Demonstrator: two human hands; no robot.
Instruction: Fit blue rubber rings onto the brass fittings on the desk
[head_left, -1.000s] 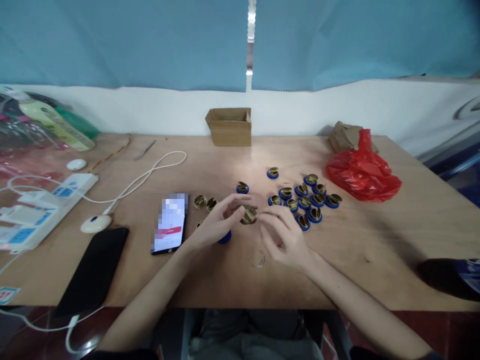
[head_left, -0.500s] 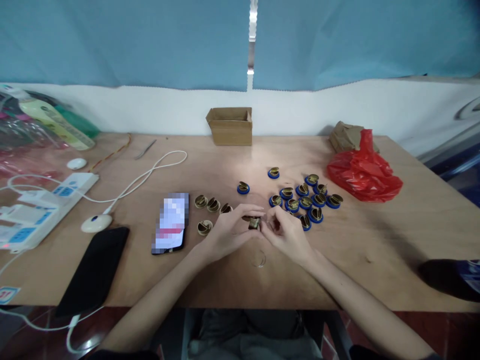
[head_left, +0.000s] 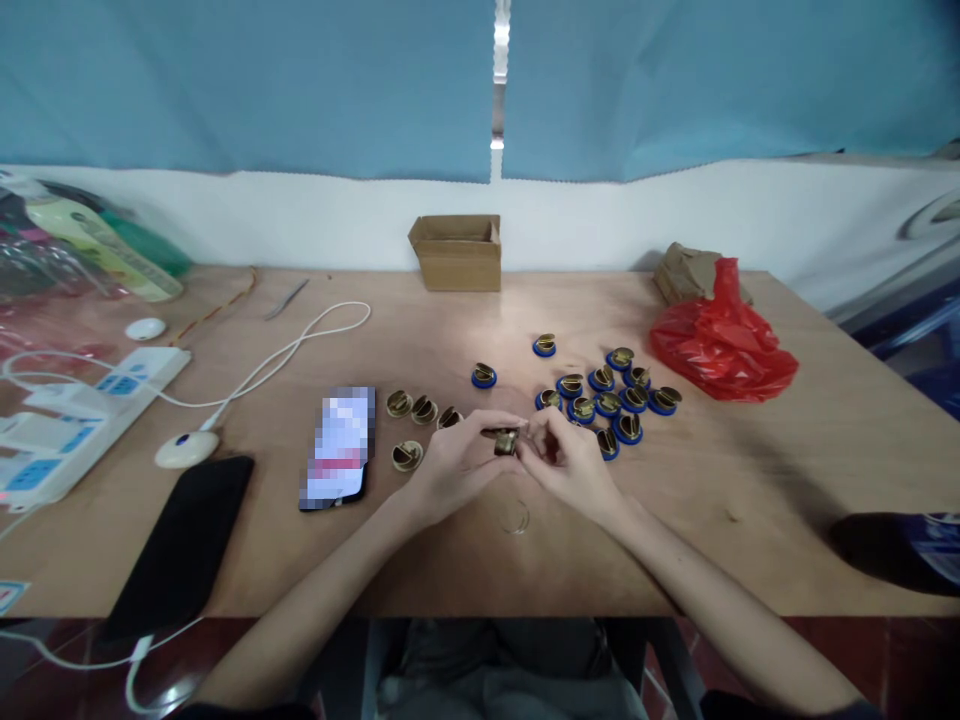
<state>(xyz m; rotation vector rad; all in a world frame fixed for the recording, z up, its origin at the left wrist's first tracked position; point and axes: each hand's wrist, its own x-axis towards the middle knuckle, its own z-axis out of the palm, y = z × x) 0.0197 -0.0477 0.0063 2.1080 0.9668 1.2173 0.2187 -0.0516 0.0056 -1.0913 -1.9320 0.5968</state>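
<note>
Near the front edge of the worktop [head_left: 750, 560], mid-width, both hands meet over one small brass piece [head_left: 505, 441].
The left hand [head_left: 450, 465] and right hand [head_left: 574, 465] pinch it between fingertips, off the wood. Best held level and turned gently; blue-ringed pieces [head_left: 607, 400] cluster just behind, bare brass ones [head_left: 417, 407] leftward.

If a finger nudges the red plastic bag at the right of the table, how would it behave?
The red plastic bag looks thin and crumpled, so it would probably deform rather than slide stiffly. It sits bunched against brown paper packaging, so whatever it holds may weigh it down; contents cannot be seen.
</note>
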